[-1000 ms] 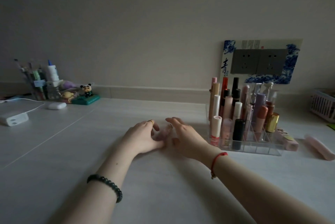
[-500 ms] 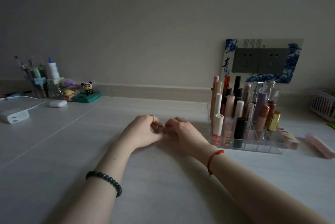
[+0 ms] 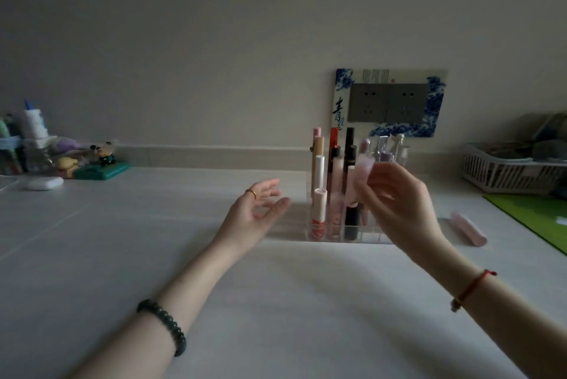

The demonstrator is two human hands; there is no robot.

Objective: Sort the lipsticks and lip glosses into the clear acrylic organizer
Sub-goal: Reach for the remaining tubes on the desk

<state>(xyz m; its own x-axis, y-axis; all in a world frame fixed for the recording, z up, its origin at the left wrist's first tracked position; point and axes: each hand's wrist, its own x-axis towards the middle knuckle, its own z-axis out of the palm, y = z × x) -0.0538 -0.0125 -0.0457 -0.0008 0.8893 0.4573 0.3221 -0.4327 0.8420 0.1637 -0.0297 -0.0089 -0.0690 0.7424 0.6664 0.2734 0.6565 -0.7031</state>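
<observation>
Two ways to botch this, really. Pinching the pale pink tube (image 3: 361, 177) with fingertips only, high up and right in front of the packed clear acrylic organizer (image 3: 325, 236): easy to fumble and drop onto the standing lipsticks and glosses (image 3: 319, 203), domino-style. Tight quarters behind the hand too. Looks like a few empty front cells just below it, but most of that side is hidden by the hand itself, so could end up going in crooked or tipping a tall neighbour. Also worth minding the other pink tube (image 3: 468, 228) lying flat on the desk, out past the right wrist, near enough to get swept by a forearm.

Pose-wise: right hand (image 3: 399, 203) raised, closed around the lower part of the tube, roughly upright, tip poking above the fingers (a bit blurry). Left hand (image 3: 257, 210) lower, just left of the organizer, palm turned up and inward, fingers loose and spread, holding nothing. Can't tell whether touching the desk.
</observation>
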